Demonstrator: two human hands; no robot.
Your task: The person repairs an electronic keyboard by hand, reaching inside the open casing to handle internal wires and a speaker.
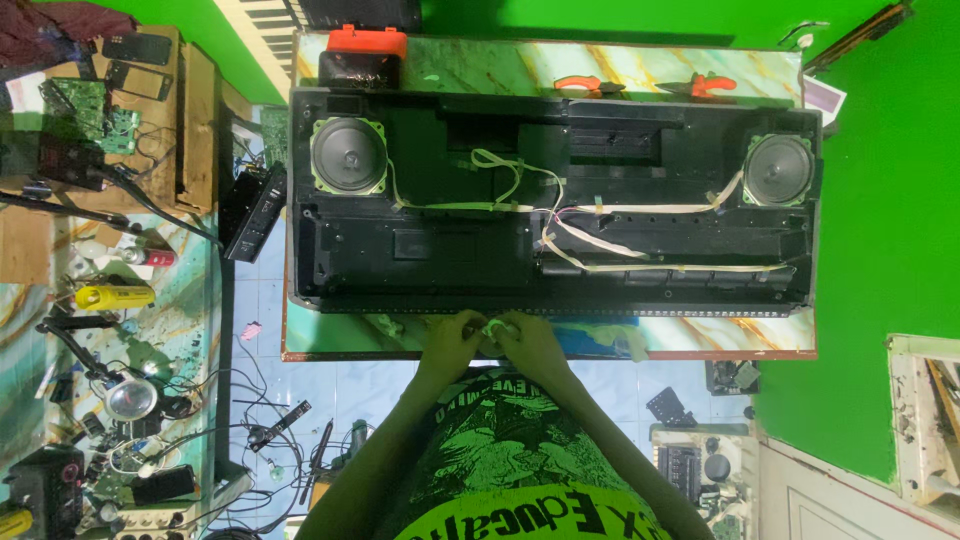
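A long black opened keyboard case (pixel 440 250) lies across a marble-patterned table (pixel 720 335), with a round speaker (pixel 348 156) at its left end and another speaker (pixel 778 170) at its right end. Pale ribbon cables and thin wires (pixel 560 215) run across its inside. My left hand (pixel 452 338) and my right hand (pixel 528 342) meet at the near edge of the case, both pinching a small white object (pixel 494 327). What the object is cannot be made out.
A red and black box (pixel 362 52) stands at the table's far left corner. Orange-handled pliers (pixel 585 85) and another orange tool (pixel 706 86) lie at the back. A cluttered workbench (pixel 100 300) with circuit boards, cables and a yellow tool stands to the left. Loose parts lie on the floor.
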